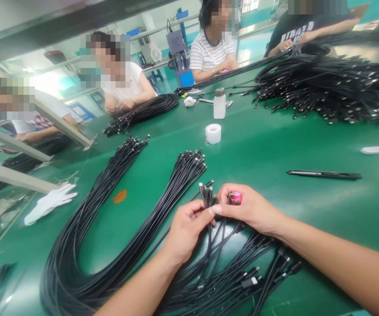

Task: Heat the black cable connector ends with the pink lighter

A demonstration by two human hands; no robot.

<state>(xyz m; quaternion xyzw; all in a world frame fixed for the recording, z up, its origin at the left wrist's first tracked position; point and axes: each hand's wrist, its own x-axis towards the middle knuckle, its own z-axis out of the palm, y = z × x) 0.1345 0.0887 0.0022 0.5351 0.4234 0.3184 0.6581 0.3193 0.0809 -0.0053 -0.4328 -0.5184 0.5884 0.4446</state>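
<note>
My left hand (pixel 189 226) is closed around a few black cables, whose connector ends (pixel 206 193) stick up above the fingers. Touching it from the right, my right hand (pixel 247 206) is closed too, its fingers pinching a connector end of a cable. Something pink (pixel 236 197) shows at its fingers; I cannot make out what it is. Below both hands lie loose black cables (pixel 222 281) with connectors pointing right. A long bundle of black cables (pixel 58 263) curves in a U on the left, both its ends pointing away from me.
On the green table (pixel 252 153) are a white tape roll (pixel 213 134), a bottle (pixel 219 105), a black utility knife (pixel 324 174) and a white glove (pixel 51 202). A big cable heap (pixel 334 83) lies far right. Several people sit across; metal posts (pixel 61 123) stand left.
</note>
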